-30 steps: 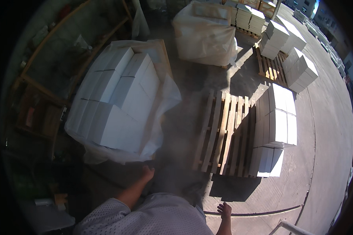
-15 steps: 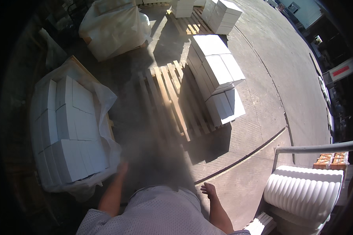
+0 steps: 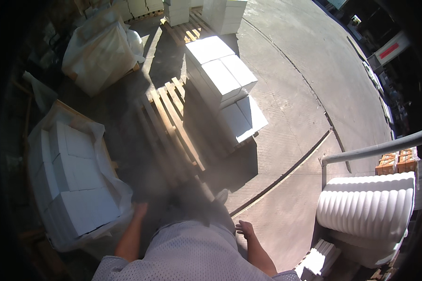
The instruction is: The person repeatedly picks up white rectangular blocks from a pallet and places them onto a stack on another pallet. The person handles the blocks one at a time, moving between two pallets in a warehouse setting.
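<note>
My left hand (image 3: 139, 209) hangs beside the plastic-lined crate (image 3: 101, 132) of white blocks (image 3: 82, 173). Haze and shadow blur its fingers, so I cannot tell if they are closed or whether they touch the plastic. Low on my right side, my right hand (image 3: 244, 228) is open, its fingers apart and nothing in them. Ahead lies a slatted wooden pallet (image 3: 176, 126), partly bare, with white blocks (image 3: 227, 77) stacked along its right side. The tip of a shoe (image 3: 222, 196) shows between my hands, near the pallet's close end.
A plastic-covered load (image 3: 98, 51) stands at the far left. Behind the near pallet, another pallet (image 3: 187, 30) carries white blocks. To my right are a grey rail (image 3: 375, 149), ribbed white pieces (image 3: 365, 203) and orange crates (image 3: 395, 160). A dark groove (image 3: 286, 175) crosses the concrete floor.
The pallets and stacks have shifted left in view, and the crate on the left sits lower. A shoe tip has come into sight. My hands stay at my sides.
</note>
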`<action>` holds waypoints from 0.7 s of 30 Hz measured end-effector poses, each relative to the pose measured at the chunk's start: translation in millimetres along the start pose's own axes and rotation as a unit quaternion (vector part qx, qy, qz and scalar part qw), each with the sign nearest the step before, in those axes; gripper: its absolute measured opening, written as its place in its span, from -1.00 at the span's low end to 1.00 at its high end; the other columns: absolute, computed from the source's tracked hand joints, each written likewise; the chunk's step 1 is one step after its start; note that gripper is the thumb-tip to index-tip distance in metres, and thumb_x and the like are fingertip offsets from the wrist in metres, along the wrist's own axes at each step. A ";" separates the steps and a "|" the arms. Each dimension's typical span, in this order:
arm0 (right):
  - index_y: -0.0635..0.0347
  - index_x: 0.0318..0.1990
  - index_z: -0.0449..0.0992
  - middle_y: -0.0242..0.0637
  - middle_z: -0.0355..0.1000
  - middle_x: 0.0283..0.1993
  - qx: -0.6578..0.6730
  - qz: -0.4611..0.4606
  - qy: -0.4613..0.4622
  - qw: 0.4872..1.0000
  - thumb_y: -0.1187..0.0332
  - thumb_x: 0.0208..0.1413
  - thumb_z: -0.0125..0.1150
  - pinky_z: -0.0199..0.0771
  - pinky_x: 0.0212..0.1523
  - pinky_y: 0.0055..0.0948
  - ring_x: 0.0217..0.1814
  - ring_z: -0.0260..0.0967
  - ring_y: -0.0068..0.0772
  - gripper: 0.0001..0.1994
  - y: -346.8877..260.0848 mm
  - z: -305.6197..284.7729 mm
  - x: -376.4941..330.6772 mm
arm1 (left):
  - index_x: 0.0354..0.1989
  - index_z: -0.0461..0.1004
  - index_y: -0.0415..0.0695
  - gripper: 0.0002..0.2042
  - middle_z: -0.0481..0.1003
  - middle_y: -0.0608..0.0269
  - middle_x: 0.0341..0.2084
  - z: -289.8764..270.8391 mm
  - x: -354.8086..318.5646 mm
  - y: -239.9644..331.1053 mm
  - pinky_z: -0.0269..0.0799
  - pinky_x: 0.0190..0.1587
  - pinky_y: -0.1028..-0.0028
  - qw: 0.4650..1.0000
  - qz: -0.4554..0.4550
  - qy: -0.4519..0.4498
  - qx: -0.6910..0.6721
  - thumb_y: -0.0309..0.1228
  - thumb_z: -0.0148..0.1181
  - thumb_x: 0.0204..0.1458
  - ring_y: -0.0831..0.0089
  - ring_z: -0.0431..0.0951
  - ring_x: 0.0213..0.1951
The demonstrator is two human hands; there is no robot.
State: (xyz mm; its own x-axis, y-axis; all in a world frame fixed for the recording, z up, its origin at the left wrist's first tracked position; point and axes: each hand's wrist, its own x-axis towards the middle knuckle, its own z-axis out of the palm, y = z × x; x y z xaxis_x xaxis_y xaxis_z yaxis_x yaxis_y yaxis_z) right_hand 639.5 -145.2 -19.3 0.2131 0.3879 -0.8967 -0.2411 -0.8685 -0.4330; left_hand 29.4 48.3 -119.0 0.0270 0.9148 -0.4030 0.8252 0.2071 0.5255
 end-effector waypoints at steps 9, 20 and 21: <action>0.39 0.05 0.37 -0.05 0.49 -0.10 0.020 -0.013 0.034 0.999 0.15 0.14 0.12 0.55 -0.26 -0.27 -0.17 0.51 -0.18 -0.53 -119.4 -145.5 85.6 | -0.14 0.55 -0.23 -0.56 0.51 -0.14 -0.12 40.6 -17.9 181.9 0.34 0.06 0.10 0.965 -0.240 -0.101 -0.027 -0.09 -0.09 0.18 -0.07 0.49 -0.02; 0.39 0.03 0.40 -0.11 0.49 -0.13 0.060 -0.067 -0.016 0.996 0.11 0.13 0.15 0.49 -0.31 -0.42 -0.22 0.50 -0.32 -0.51 -252.6 -117.8 157.0 | -0.14 0.54 -0.22 -0.58 0.53 -0.04 -0.26 50.3 70.9 270.4 0.40 -0.10 0.23 0.964 -0.225 -0.141 -0.017 -0.08 -0.01 0.14 0.10 0.52 -0.17; 0.39 0.04 0.40 -0.11 0.49 -0.12 0.059 -0.065 -0.021 0.996 0.11 0.13 0.15 0.49 -0.28 -0.39 -0.20 0.50 -0.30 -0.51 -258.8 -112.8 156.9 | -0.18 0.55 -0.22 -0.60 0.53 0.07 -0.38 58.8 93.1 283.8 0.42 -0.24 0.30 0.972 -0.201 -0.122 -0.033 -0.09 0.03 0.13 0.25 0.53 -0.31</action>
State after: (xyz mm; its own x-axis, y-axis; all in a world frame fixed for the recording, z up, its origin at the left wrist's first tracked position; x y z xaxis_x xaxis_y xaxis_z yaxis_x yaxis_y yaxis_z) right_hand 842.1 105.7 -37.7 0.2096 0.5091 -0.8348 -0.3238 -0.7694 -0.5506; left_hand 299.2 171.8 -51.5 -0.1496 0.6481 -0.7467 0.7596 0.5588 0.3328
